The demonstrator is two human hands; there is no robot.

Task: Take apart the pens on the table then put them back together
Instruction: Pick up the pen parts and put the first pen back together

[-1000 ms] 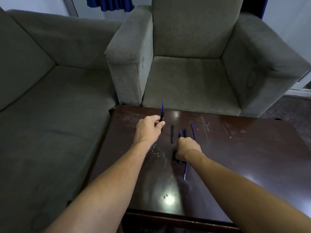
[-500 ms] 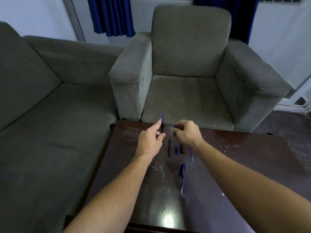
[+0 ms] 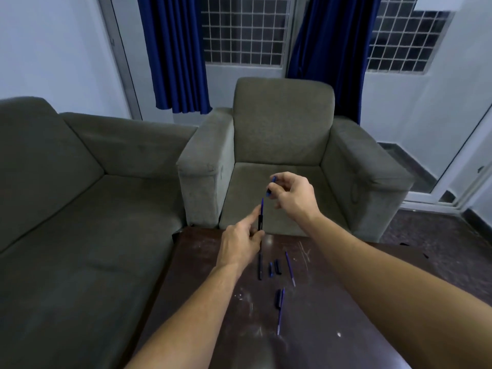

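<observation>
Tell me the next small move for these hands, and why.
Probably lower the right hand so its small blue piece slides over the refill. The left hand holds the black barrel upright with the refill sticking out, and the piece hovers just above it, apart.

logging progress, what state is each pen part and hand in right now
left hand, grips the half-built pen upright
half-built pen, blue refill sticking out of black barrel
right hand, pinches a small blue piece
small blue piece, held just above the refill tip, not fitted
loose parts, lying apart on the table, unassembled
</observation>
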